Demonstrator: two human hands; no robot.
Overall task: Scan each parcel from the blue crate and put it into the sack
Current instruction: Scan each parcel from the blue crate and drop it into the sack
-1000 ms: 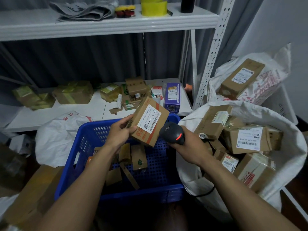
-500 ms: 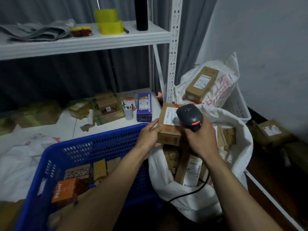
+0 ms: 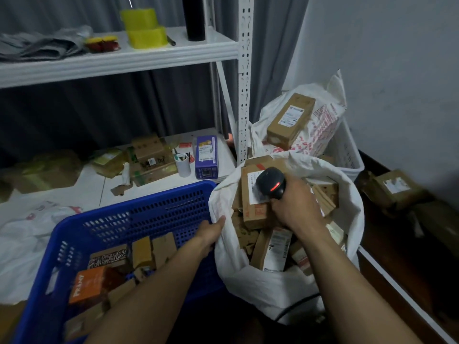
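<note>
Parcels (image 3: pixel 142 252) left in blue crate (image 3: pixel 149 214) lie just below-left of left grip (image 3: pixel 211 232), the nearer, fingers at white sack (image 3: pixel 248 286) rim, whether pinching it cannot be told; right grip (image 3: pixel 295 207) wraps barcode scanner (image 3: pixel 270 182) above labelled parcel (image 3: pixel 255 214) atop sack heap.

At 8 o'clock, 1 blue crate (image 3: pixel 139 207) holds 4 parcels that can be told apart: 1 orange box (image 3: pixel 84 284), 1 patterned box (image 3: pixel 108 256) and 2 brown cartons (image 3: pixel 141 252). The rest are too blurred to count.

There are 2 white sacks: 1 open sack (image 3: pixel 248 276) at 5 o'clock, its parcels too jumbled to count, and 1 far sack (image 3: pixel 325 120) at 1 o'clock carrying 1 labelled carton (image 3: pixel 290 120).

1 flat white bag (image 3: pixel 22 234) lies at 9 o'clock.

At 4 o'clock is 1 scanner (image 3: pixel 272 183).

At 11 o'clock are 2 yellow tape rolls (image 3: pixel 146 37), and at 12 o'clock 1 black cylinder (image 3: pixel 196 18).

Near centre are 1 purple box (image 3: pixel 206 156) and 1 white cup (image 3: pixel 183 166).
</note>
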